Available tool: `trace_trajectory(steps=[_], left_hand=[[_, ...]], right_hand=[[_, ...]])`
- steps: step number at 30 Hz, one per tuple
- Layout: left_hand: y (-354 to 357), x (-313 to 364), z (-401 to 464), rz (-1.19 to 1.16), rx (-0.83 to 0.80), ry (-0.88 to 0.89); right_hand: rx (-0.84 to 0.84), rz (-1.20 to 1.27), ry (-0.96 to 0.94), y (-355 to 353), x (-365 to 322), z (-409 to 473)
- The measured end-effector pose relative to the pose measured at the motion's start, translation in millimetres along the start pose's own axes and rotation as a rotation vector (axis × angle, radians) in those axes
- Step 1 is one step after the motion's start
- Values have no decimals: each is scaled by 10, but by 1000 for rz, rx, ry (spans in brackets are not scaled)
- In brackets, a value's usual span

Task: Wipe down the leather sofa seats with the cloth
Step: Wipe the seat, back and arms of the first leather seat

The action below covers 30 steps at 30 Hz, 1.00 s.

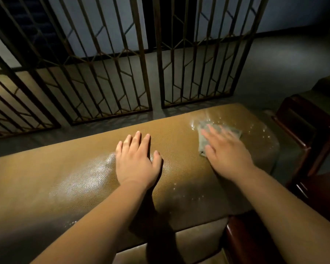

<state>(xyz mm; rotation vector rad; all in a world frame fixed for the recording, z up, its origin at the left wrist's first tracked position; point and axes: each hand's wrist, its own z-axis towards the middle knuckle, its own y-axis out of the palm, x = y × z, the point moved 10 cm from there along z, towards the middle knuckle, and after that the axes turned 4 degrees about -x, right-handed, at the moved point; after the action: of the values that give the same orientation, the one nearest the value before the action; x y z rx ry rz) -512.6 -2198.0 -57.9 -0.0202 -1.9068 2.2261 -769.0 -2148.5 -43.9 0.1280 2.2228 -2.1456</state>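
A tan leather sofa cushion (74, 174) runs across the middle of the view, glossy and wet in patches. My left hand (136, 161) lies flat on it near the centre, fingers straight and spread. Over to the right, my right hand (225, 149) presses with straight fingers on a small grey-green cloth (203, 141) that lies flat on the leather. The hand and cloth are blurred. Wet streaks and droplets shine around the cloth near the cushion's far right corner.
A folding metal lattice screen (112, 63) stands just behind the sofa. A dark glossy wooden armrest (312, 130) borders the right end, and more dark wood (242, 239) shows at the lower right. Grey floor (284, 60) lies beyond.
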Motion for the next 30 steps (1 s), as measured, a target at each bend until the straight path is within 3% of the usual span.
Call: trace_trajectory(steps=[2, 3, 6, 8, 10, 13, 14, 16, 18, 20, 22, 25, 26, 28, 30], left_hand=[[-11, 2, -2, 2, 1, -6], [-17, -5, -1, -2, -2, -6], [-31, 6, -3, -20, 13, 12], [-36, 7, 0, -19, 26, 18], [-36, 6, 4, -13, 42, 19], [-51, 20, -10, -11, 62, 23], [-58, 15, -13, -14, 70, 21], [-53, 5, -8, -22, 73, 19], [-45, 3, -15, -15, 70, 21], [-52, 8, -12, -3, 76, 20], [-47, 8, -12, -4, 79, 23], [-31, 9, -9, 3, 74, 19], [-30, 2, -5, 0, 73, 12], [-25, -11, -3, -14, 72, 10], [-35, -4, -6, -23, 78, 20]], right_hand=[[-14, 39, 203, -84, 169, 207], [-14, -13, 174, -83, -65, 278], [-54, -104, -287, 192, -1201, 271], [-122, -57, -447, 165, -1363, 286], [-83, -80, -344, -19, -912, 575], [-167, -8, 202, -192, 344, 943], [-184, 17, 292, -215, 457, 971], [-154, -11, 213, -178, 18, 993], [-112, -18, -113, -23, -842, 854], [-167, 22, -345, 107, -1262, 666], [-159, 7, -268, 23, -885, 866], [-138, -42, 162, -190, 215, 1186], [-151, -20, 228, -210, 354, 1187], [-158, -20, 186, -149, 70, 1052], [-129, -39, -62, 21, -628, 712]])
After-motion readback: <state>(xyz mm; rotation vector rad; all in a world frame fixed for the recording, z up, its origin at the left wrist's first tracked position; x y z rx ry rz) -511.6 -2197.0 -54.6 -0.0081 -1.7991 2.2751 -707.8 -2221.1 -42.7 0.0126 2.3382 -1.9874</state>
